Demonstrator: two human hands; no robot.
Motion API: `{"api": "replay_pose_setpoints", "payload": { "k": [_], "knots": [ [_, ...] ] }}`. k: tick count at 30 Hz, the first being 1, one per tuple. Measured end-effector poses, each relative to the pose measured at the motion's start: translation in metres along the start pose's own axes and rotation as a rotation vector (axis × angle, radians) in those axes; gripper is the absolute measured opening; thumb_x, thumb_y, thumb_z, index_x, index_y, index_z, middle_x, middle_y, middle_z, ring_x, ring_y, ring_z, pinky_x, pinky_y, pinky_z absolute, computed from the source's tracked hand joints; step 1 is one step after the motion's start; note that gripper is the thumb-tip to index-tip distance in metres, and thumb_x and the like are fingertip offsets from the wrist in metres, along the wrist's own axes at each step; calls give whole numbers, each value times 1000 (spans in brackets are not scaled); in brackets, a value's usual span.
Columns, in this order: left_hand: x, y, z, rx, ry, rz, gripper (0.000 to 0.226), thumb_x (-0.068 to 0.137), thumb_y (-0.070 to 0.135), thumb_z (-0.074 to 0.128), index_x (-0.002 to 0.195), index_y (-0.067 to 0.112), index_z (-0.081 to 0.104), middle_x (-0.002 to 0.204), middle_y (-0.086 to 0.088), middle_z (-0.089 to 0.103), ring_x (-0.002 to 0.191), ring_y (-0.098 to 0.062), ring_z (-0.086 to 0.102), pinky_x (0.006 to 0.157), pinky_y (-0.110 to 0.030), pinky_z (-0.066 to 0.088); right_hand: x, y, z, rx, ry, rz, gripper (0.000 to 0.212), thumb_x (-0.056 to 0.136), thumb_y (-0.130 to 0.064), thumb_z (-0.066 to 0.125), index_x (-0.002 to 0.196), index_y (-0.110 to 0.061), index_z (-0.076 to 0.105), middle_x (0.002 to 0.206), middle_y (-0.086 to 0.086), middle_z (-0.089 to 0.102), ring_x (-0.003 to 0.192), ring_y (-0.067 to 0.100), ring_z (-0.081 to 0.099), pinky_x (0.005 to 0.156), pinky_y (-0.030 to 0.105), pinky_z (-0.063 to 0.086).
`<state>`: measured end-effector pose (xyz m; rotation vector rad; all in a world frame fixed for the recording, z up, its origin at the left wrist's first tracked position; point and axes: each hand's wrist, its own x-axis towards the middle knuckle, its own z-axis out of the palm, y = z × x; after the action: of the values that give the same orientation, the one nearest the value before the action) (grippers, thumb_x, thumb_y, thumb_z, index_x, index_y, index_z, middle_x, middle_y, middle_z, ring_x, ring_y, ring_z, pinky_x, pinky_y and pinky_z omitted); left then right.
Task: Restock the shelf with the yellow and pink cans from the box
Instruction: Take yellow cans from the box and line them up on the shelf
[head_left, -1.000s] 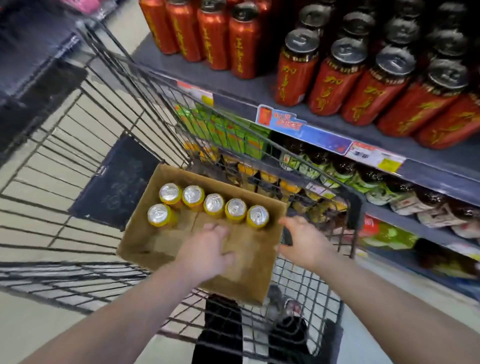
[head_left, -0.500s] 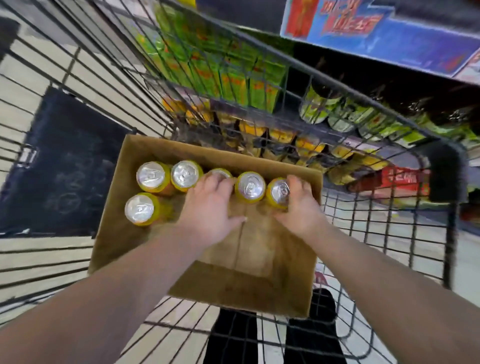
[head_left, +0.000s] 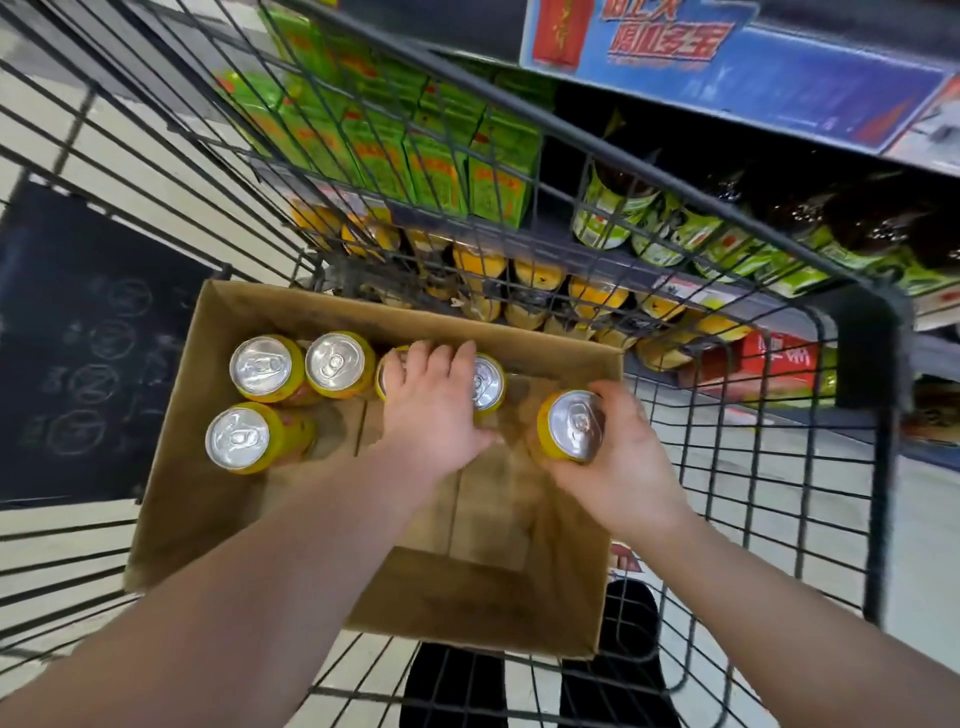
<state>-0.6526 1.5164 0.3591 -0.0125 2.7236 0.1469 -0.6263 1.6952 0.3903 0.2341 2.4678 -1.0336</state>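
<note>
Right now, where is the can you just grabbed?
In the right hand, the can is at the box's right side, beside the left hand.

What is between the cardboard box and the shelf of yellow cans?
In the head view, only the black wire cart wall separates the cardboard box from the shelf cans.

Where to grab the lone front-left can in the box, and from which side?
Grip the front-left can by its cylindrical side wall just under the silver lid, coming straight down from above. It stands upright, apart from the two cans behind it, so fingers can wrap it. The box wall stands close on its left, which blocks a sideways approach; the right hand holds its can this way.
</note>
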Motion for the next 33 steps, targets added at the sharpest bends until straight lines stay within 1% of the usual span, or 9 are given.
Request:
{"api": "replay_pose_setpoints", "payload": {
  "k": [3,6,9,19,22,24,28,31,33],
  "knots": [
    [5,5,13,4,8,-35,103,67,58,68,144,17,14,146,-7,33,139,-32,13,111,-57,0,-11,9,-4,29,-1,-10,81,61,-27,78,129,-26,35,121,-5,48,102,10,51,83,20,37],
    [7,3,18,-29,97,-41,90,68,50,70,139,17,28,138,-7,45,136,-31,21,110,-59,0,-15,14,-5,32,-7,-24,80,60,-30,78,128,-30,34,116,-11,44,93,4,46,79,19,37],
    [-1,-2,12,-98,150,-7,82,63,47,73,132,19,40,130,-6,54,132,-27,31,110,-58,1,-17,12,-8,63,-10,-19,79,60,-31,78,127,-32,34,118,-10,45,98,5,48,82,19,37],
    [-93,-24,-82,-481,229,-84,81,54,36,84,125,17,48,120,-4,60,115,-29,50,105,-45,31,-61,-58,-47,34,-45,-86,74,63,-30,76,127,-30,37,120,-8,47,107,11,52,89,28,45],
    [-120,-32,-117,-609,253,-118,81,53,34,85,121,25,43,113,1,58,107,-27,53,88,-38,44,-82,-88,-65,37,-54,-107,69,64,-33,75,123,-32,38,112,-11,44,102,11,53,87,31,47],
    [-134,-35,-141,-649,291,-120,77,52,34,85,116,30,41,105,5,56,98,-22,55,79,-31,43,-97,-106,-77,42,-44,-129,67,64,-33,76,120,-33,39,109,-12,42,99,10,54,85,30,47],
    [-155,-32,-188,-690,373,-34,72,51,34,83,111,32,43,103,9,50,93,-17,51,76,-31,42,-128,-133,-108,66,20,-151,65,61,-34,76,116,-33,41,111,-9,46,95,10,55,82,32,49],
    [-168,-21,-219,-708,412,82,67,49,35,82,104,38,43,102,10,50,90,-12,51,67,-23,38,-154,-142,-137,95,88,-161,64,59,-35,75,114,-36,42,111,-9,49,93,9,55,79,30,48],
    [-174,-5,-237,-724,420,151,68,47,36,82,102,41,43,102,9,51,90,-15,54,69,-27,41,-175,-144,-160,123,156,-168,55,55,-38,73,101,-44,43,108,-10,53,90,8,58,78,31,51]
  ]
}}
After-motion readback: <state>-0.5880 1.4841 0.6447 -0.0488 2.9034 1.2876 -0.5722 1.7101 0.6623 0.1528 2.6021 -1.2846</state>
